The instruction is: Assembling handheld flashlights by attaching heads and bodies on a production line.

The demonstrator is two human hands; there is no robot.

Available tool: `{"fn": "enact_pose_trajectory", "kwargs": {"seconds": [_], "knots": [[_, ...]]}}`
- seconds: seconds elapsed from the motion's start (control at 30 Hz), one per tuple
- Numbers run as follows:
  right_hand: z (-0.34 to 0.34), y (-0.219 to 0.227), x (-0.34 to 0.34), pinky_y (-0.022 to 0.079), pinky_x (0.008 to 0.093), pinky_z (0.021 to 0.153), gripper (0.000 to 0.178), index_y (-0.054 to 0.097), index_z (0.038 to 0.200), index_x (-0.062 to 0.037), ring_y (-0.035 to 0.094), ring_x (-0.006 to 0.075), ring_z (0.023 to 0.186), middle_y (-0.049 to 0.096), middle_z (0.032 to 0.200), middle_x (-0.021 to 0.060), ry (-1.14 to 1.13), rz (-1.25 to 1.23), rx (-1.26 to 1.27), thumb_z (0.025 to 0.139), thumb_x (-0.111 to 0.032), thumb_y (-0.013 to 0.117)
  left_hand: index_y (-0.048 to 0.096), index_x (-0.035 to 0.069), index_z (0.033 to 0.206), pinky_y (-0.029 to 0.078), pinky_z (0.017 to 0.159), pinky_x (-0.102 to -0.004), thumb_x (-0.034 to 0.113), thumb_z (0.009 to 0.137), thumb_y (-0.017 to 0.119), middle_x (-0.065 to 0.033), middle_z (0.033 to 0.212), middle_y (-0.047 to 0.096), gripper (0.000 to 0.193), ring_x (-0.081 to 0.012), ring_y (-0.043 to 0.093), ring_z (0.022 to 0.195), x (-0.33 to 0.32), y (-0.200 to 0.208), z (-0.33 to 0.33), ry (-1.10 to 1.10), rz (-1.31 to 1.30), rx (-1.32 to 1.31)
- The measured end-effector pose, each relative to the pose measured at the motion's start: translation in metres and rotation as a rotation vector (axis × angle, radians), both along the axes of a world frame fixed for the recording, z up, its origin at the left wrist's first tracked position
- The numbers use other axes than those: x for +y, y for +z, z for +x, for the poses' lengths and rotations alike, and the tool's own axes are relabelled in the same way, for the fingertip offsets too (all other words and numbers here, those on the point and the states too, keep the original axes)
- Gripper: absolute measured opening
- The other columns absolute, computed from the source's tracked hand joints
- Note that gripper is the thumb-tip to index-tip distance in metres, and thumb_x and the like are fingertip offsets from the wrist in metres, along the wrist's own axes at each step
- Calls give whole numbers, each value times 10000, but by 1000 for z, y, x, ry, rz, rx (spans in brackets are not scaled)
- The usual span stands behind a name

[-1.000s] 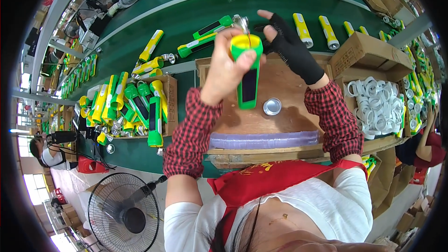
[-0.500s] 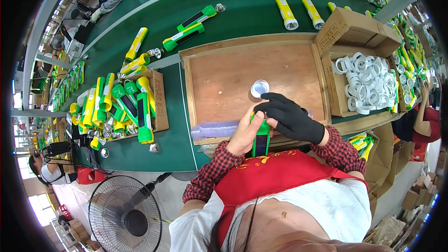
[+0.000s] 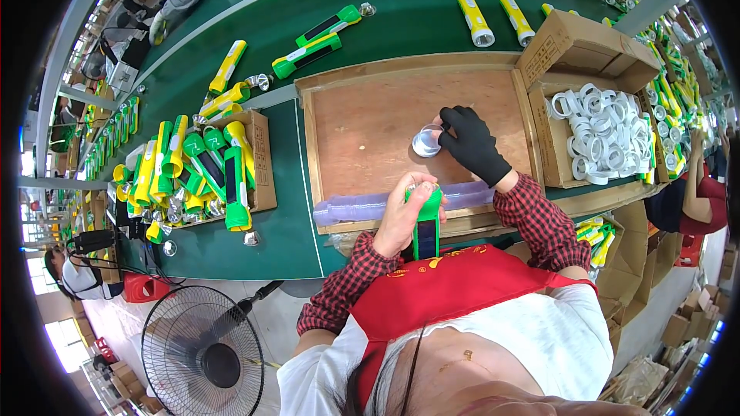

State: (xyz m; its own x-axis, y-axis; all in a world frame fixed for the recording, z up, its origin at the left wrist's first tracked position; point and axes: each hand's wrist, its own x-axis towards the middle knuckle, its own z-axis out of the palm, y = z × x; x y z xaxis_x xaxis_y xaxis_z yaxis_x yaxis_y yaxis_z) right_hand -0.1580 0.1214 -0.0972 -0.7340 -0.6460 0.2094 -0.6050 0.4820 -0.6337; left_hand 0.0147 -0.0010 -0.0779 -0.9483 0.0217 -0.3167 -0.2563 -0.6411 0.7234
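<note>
My bare left hand (image 3: 405, 212) is wrapped around a green flashlight (image 3: 427, 229) with a dark panel along its side. It stands head end up, close to the red apron, and the fingers partly cover its top. My right hand (image 3: 469, 141), in a black glove with bare fingertips, has reached over the wooden tray (image 3: 354, 119). Thumb and fingertips pinch the right rim of a small round clear-and-white piece (image 3: 424, 143), like a lens or a short stack of lenses. A purplish plastic-wrapped roll (image 3: 351, 211) lies along the tray's near side, behind the flashlight.
A carton of white rings (image 3: 601, 135) stands right of the tray. At left, a box (image 3: 264, 162) holds yellow and green flashlights; others lie across the green bench (image 3: 401, 8). A fan (image 3: 204, 358) stands at lower left. Co-workers sit at far left (image 3: 177, 0) and right (image 3: 697, 200).
My right hand has left the top of the flashlight and moved forward to the round clear piece. My left hand still holds the flashlight, shifted slightly left.
</note>
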Motion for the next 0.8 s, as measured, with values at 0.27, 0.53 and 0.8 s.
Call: {"fn": "enact_pose_trajectory", "kwargs": {"seconds": [0.27,0.53,0.8], "knots": [[40,47,29,496,323,716,179,632,936,-23,650,225,831,651,923,110,172,-359,-148,809,-124,707,442,23,1222,528,671,-297,316,1002,489,-121,955,600,370,-170,619,745,-3,-3,-3,53,44,5],[56,73,59,495,346,801,186,606,1001,-21,617,274,963,639,987,128,246,-296,-243,822,-38,652,445,31,1167,545,662,-319,333,971,535,-140,959,609,371,-202,622,767,7,-4,-12,-102,4,56],[-95,22,185,453,431,739,162,634,882,-100,558,312,924,580,928,120,-485,861,715,720,-110,632,472,46,1133,538,619,-308,220,939,570,-139,906,603,279,-197,618,719,6,-2,-10,-119,83,-51]]}}
